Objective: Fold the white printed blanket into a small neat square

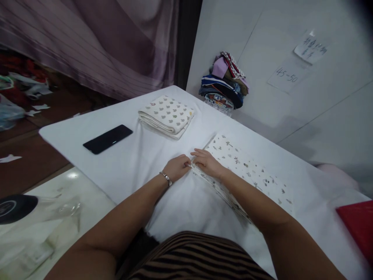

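Observation:
A long white patterned cloth (247,167) lies folded into a strip on the white table (125,155), running from the middle toward the right. My left hand (177,167), with a bracelet on the wrist, pinches the cloth's near-left corner with curled fingers. My right hand (206,161) rests on the same end of the cloth, fingers curled down onto its edge. The two hands touch each other at that corner.
A folded white cloth with small prints (166,116) sits further back on the table. A black phone (107,139) lies to its left. A pile of coloured fabrics (225,79) leans against the wall. A red item (358,225) is at the right edge.

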`<state>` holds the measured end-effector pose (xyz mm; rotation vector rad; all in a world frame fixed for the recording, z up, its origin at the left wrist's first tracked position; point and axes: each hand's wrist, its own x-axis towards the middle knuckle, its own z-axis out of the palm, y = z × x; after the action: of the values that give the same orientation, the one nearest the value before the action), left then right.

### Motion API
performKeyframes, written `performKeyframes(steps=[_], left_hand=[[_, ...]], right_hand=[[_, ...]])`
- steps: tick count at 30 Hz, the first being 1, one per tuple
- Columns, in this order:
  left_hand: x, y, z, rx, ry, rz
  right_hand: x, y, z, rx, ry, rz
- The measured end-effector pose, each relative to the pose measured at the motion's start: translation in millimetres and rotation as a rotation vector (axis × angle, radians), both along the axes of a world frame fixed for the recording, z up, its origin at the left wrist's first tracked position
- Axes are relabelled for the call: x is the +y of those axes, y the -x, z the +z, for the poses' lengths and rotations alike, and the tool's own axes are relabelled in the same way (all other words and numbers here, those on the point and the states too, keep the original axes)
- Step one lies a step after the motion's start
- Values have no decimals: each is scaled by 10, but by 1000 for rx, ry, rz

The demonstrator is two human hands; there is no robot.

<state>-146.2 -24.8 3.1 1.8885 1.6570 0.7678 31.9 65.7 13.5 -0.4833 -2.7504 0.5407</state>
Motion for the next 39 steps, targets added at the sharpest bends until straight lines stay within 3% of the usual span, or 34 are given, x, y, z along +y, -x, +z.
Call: performKeyframes(steps=[39], left_hand=[[27, 10, -41, 22, -30, -11]], right_hand=[[34, -17, 54, -52, 17, 70]])
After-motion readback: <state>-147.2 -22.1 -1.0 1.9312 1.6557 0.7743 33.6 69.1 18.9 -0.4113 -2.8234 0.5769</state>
